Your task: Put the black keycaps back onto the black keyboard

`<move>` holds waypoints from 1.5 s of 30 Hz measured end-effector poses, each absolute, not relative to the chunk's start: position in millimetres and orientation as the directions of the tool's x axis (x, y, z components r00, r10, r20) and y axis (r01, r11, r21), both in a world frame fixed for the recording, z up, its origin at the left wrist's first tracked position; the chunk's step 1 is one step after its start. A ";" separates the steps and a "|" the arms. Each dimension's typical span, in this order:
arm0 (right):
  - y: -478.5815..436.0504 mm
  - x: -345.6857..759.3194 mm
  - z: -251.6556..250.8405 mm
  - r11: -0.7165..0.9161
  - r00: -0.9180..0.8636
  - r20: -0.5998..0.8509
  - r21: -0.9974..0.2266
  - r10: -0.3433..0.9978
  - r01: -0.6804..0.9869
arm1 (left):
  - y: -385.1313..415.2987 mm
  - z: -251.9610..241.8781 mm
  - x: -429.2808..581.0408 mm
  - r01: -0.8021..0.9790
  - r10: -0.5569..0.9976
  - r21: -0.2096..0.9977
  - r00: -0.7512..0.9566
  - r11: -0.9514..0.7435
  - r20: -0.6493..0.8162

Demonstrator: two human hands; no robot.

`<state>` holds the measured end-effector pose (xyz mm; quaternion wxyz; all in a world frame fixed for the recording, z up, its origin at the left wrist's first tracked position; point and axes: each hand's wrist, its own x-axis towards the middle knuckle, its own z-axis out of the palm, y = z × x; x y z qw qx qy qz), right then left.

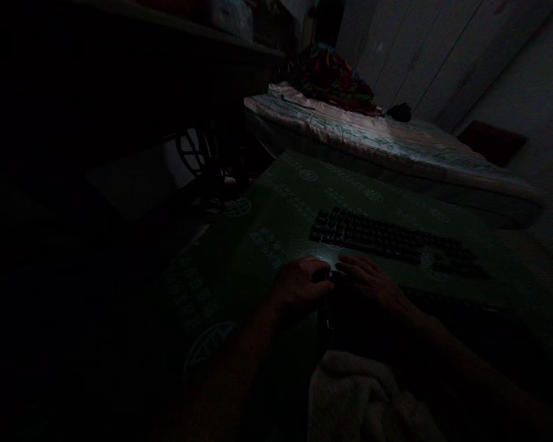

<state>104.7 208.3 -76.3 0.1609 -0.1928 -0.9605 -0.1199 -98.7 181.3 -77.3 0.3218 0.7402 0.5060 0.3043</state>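
The picture is very dark. My left hand (304, 281) is closed at the corner of a long black object (461, 301), its thumb and fingers curled toward each other. That object looks like a keyboard base, but most of it is lost in shadow. My right hand (371, 282) lies across its upper edge, fingers stretched out and close to the left fingertips. Just beyond the hands, black keys (387, 236) lie in rows in the layout of a keyboard. A pale cloth (359, 393) is bunched up nearer to me, below the dark object.
A green sheet (239, 258) with white print and globe marks covers the work surface. Behind it stands a bed (350, 132) with a heap of patterned fabric (334, 77). A dark fan-like shape (196, 153) is at the left, beneath a shelf or table edge (188, 27).
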 end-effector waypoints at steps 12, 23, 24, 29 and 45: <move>204.3 101.5 -75.8 0.906 -0.865 0.379 0.134 0.328 0.402 | 181.1 -75.3 -97.9 0.569 0.940 0.766 0.310 -0.301 0.139; 203.1 105.0 -74.9 0.901 -0.854 0.387 0.114 0.348 0.418 | 181.0 -77.0 -97.6 0.567 0.943 0.772 0.308 -0.288 0.126; 203.3 106.0 -76.3 0.897 -0.845 0.402 0.112 0.353 0.428 | 180.9 -77.2 -97.5 0.570 0.945 0.772 0.303 -0.281 0.121; 204.1 111.7 -85.8 0.874 -0.812 0.429 0.096 0.395 0.476 | 181.1 -77.7 -97.4 0.573 0.946 0.769 0.300 -0.284 0.126; 197.7 98.2 -67.9 0.906 -0.832 0.434 0.077 0.345 0.416 | 180.8 -76.7 -97.6 0.541 0.944 0.790 0.295 -0.291 0.146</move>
